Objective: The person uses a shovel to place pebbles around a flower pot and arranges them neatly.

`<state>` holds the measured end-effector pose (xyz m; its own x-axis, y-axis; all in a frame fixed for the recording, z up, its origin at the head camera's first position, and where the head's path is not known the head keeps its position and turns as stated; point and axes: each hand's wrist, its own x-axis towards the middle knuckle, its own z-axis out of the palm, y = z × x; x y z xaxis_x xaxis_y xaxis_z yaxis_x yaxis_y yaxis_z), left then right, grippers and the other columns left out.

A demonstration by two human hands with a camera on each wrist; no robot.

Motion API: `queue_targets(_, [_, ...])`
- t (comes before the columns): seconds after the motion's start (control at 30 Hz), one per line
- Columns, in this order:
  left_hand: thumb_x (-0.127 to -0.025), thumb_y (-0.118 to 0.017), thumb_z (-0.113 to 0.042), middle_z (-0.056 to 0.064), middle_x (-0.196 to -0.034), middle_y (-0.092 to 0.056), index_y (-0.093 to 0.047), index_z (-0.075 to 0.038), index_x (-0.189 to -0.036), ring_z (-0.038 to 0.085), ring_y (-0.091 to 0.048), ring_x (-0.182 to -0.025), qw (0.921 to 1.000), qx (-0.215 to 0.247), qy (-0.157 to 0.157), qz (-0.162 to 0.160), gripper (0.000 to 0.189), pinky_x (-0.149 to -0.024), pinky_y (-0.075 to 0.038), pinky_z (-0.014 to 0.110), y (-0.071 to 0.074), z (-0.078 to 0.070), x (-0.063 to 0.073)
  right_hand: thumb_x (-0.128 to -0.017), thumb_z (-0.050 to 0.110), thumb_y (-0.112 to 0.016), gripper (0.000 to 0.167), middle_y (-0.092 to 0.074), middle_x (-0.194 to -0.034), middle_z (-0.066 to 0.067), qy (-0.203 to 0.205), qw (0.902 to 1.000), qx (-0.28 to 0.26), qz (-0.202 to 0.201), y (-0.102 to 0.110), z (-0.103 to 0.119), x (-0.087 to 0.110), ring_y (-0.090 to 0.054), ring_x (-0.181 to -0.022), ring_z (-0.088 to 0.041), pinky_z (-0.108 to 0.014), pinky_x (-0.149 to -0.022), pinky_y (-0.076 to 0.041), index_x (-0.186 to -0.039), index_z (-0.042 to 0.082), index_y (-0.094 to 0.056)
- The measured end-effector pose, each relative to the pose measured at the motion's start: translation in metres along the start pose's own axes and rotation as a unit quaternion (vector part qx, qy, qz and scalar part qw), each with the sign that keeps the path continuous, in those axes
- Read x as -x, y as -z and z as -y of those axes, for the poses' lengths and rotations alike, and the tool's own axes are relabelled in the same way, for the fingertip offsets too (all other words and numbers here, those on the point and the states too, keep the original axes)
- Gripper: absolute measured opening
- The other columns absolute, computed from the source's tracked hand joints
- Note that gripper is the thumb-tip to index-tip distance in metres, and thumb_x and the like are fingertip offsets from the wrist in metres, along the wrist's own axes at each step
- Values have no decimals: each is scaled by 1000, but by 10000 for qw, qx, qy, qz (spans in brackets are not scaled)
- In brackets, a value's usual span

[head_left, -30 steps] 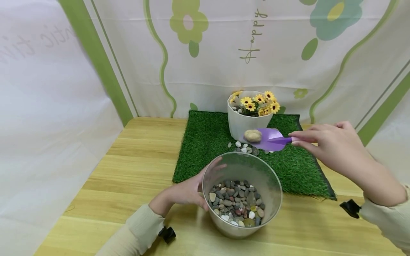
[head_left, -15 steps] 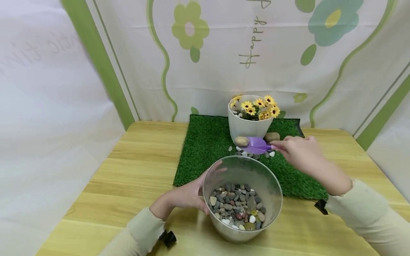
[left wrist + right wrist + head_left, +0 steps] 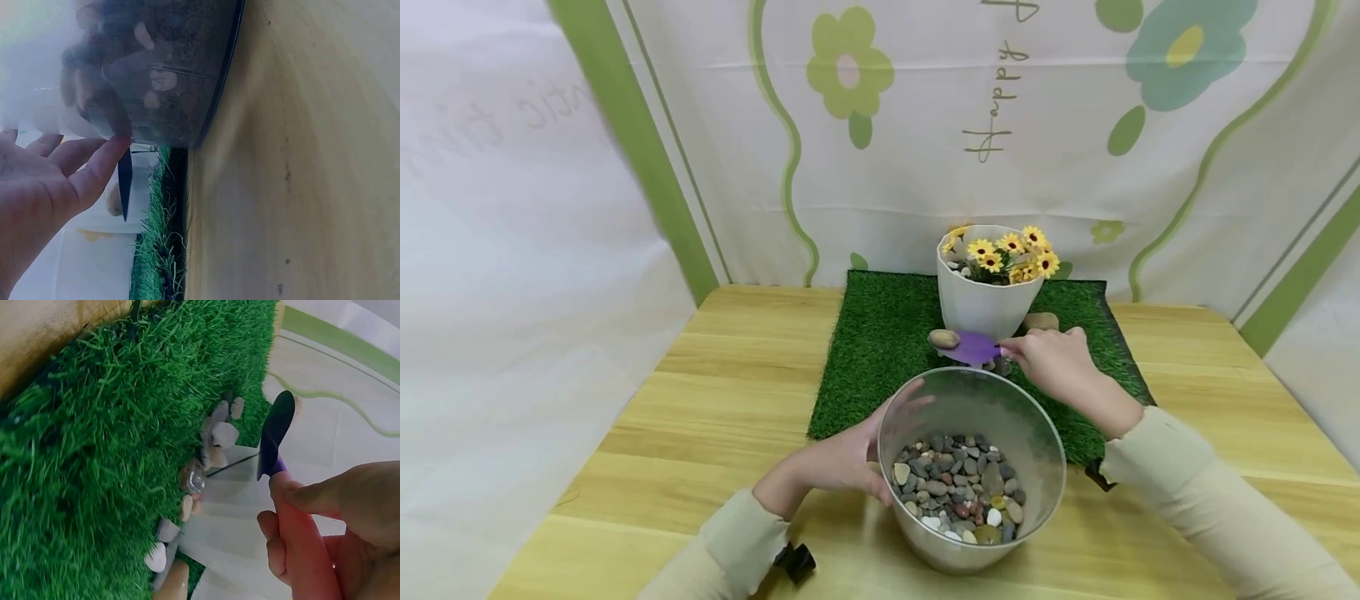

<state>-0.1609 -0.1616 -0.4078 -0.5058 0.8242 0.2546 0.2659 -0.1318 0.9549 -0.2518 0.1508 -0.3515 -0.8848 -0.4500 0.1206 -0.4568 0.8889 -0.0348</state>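
My left hand (image 3: 842, 460) holds the side of a clear plastic bucket (image 3: 951, 550), its fingers spread round the far wall and its thumb near the front. Grey, white and reddish pebbles (image 3: 958, 483) cover the bucket's bottom. In my right hand (image 3: 1060, 364) is the pink handle (image 3: 300, 544) of a small purple trowel (image 3: 973, 347), pinched between thumb and fingers. A tan oval stone (image 3: 943, 338) lies at the tip of the trowel's blade, left of the white flowerpot's (image 3: 985, 308) base. The right wrist view shows the blade edge-on.
Yellow flowers (image 3: 1011, 246) and pale stones fill the white pot, which stands on a green turf mat (image 3: 880, 333). A larger brown stone (image 3: 1041, 322) lies beside the pot. Loose pebbles (image 3: 224, 434) line the pot's foot. A printed curtain (image 3: 887, 183) hangs behind the wooden table (image 3: 700, 400).
My right hand has carried the trowel and its stone leftward and lower, past the pot's front. The left hand and bucket stay in place; the head view has tilted slightly.
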Motion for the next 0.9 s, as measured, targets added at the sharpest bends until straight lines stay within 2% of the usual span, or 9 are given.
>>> queue_targets(0.13, [-78,-77,-61,15,-170,4,21,-20,-161,34,-5,-156,9999,81,-51,65,136,-126,-13,40,0,0,-1,-104,25,-63,23,-67,-76,1,-3,9997,-110,205,-4,3,-5,-55,-61,-17,-39,-60,-28,-116,14,-79])
queue_targets(0.23, [-79,-78,-60,16,-170,4,21,-21,-161,35,-5,-156,9998,128,-89,79,135,-126,-12,41,0,0,-2,-103,24,-63,19,-68,-73,2,158,9996,-28,227,-6,5,-11,-62,-66,-19,-41,-61,-34,-102,17,-80])
queue_targets(0.37, [-79,-78,-60,17,-170,4,22,-18,-161,36,-6,-155,9998,105,-150,75,136,-126,-13,42,0,0,-2,-103,23,-63,26,-59,-62,5,374,9991,70,187,-4,9,-17,-60,-60,-17,-40,-60,-38,-79,18,-72])
queue_targets(0.47, [-79,-79,-59,18,-170,4,23,-17,-161,36,-5,-155,9997,124,-169,81,137,-126,-13,43,0,0,-2,-104,23,-62,33,-51,-55,5,419,9988,74,225,0,13,-18,-52,-54,-15,-36,-56,-35,-71,18,-65])
queue_targets(0.57, [-79,-79,-59,18,-170,5,22,-19,-161,35,-5,-155,9998,141,-154,74,136,-126,-12,43,0,0,-2,-104,22,-62,26,-50,-53,6,411,9987,129,277,6,15,-17,-51,-53,-13,-32,-53,-34,-81,18,-74])
queue_targets(0.7, [-79,-78,-61,16,-170,4,21,-20,-161,35,-6,-156,9999,77,-95,54,135,-126,-13,41,-1,0,-2,-103,21,-62,19,-56,-57,7,349,9982,245,410,14,15,-15,-56,-57,-13,-34,-55,-39,-100,18,-80])
queue_targets(0.83, [-79,-77,-62,16,-170,4,21,-20,-161,35,-5,-155,10000,32,-47,60,135,-126,-13,41,0,-1,-1,-103,23,-64,22,-74,-81,0,292,9982,223,482,19,15,-10,-66,-70,-17,-37,-59,-40,-116,16,-79])
queue_targets(0.9, [-79,-77,-62,16,-170,4,21,-20,-161,35,-6,-155,10000,15,-24,57,135,-126,-13,40,0,-2,-1,-103,24,-64,25,-77,-94,-4,272,9987,162,408,21,14,-6,-66,-73,-19,-37,-60,-37,-122,16,-77])
